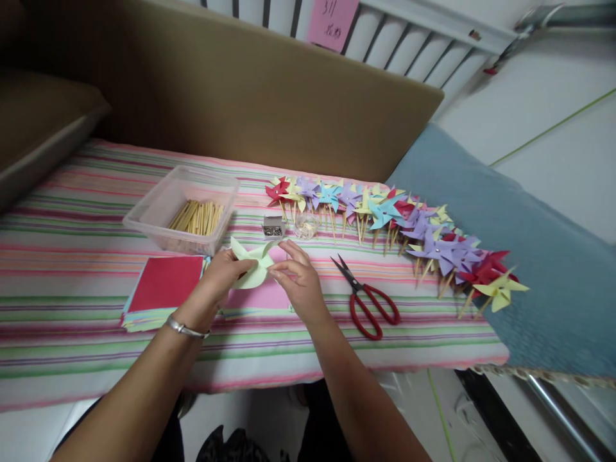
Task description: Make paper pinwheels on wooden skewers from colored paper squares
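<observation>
My left hand (222, 274) and my right hand (299, 276) meet over the striped cloth, both pinching a pale yellow-green paper pinwheel (253, 262) with folded points. The left hand grips its left side, the right fingertips pinch its right edge. A pink paper sheet (255, 297) lies under the hands. A silver bracelet (187, 329) circles my left wrist.
A clear plastic tub of wooden sticks (185, 208) stands at back left. A stack of coloured paper with a red top (163, 285) lies left. Red-handled scissors (368, 301) lie right. A small pin box (273, 227), a clear cup (305, 224) and several finished pinwheels (423, 234) line the back right.
</observation>
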The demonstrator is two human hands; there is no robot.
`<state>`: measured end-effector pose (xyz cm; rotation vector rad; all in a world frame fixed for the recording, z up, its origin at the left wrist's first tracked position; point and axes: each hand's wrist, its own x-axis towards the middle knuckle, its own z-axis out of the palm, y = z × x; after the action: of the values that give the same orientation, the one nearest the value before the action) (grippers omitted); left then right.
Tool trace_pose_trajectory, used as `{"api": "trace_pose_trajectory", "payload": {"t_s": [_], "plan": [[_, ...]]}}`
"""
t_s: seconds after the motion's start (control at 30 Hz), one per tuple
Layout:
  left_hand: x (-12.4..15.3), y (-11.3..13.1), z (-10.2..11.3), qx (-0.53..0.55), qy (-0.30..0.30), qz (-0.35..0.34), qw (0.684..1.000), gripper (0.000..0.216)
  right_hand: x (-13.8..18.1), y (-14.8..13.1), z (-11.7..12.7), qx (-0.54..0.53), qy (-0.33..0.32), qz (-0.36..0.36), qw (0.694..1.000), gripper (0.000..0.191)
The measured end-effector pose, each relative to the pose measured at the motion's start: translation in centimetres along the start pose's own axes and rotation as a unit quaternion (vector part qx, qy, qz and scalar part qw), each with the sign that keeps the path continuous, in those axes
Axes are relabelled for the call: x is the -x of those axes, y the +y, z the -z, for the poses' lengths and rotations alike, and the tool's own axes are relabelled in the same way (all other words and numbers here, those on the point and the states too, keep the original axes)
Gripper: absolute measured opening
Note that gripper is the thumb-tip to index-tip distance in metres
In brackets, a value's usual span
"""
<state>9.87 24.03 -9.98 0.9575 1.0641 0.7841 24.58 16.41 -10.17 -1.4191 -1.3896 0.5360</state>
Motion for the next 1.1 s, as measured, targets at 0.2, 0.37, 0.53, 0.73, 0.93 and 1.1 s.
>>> {"api": "trace_pose_trajectory", "payload": {"t_s": [0.2, 0.37, 0.53, 0.73, 0.93, 1.1], "plan": [[0.4, -0.7, -0.9, -0.004, -0.035, -0.004, 0.999, 0.016, 0.1, -0.3, -0.5, 0.015, 0.027, -0.033, 0.999, 0.002], [0.3, -1.3, -1.1, 0.009, -0.046, 0.003, 0.999, 0.020, 0.2, -0.1, -0.6, 0.054, 0.030, -0.011, 0.998, 0.005], [0.3, -1.4, -1.0, 0.028, -0.052, 0.007, 0.998, 0.023, 0.2, 0.1, -0.6, 0.105, 0.033, 0.015, 0.994, 0.005], [0.6, -0.9, -1.2, 0.044, -0.043, 0.016, 0.998, 0.022, 0.2, -0.1, -0.7, 0.137, 0.037, 0.020, 0.990, 0.004], [0.6, -1.0, -1.3, 0.053, -0.056, 0.018, 0.997, 0.024, 0.2, -0.2, -0.8, 0.138, 0.041, 0.000, 0.990, 0.005], [0.7, -1.0, -1.4, 0.059, -0.067, 0.014, 0.996, 0.028, 0.1, -0.1, -0.8, 0.130, 0.040, -0.014, 0.991, 0.005]]}}
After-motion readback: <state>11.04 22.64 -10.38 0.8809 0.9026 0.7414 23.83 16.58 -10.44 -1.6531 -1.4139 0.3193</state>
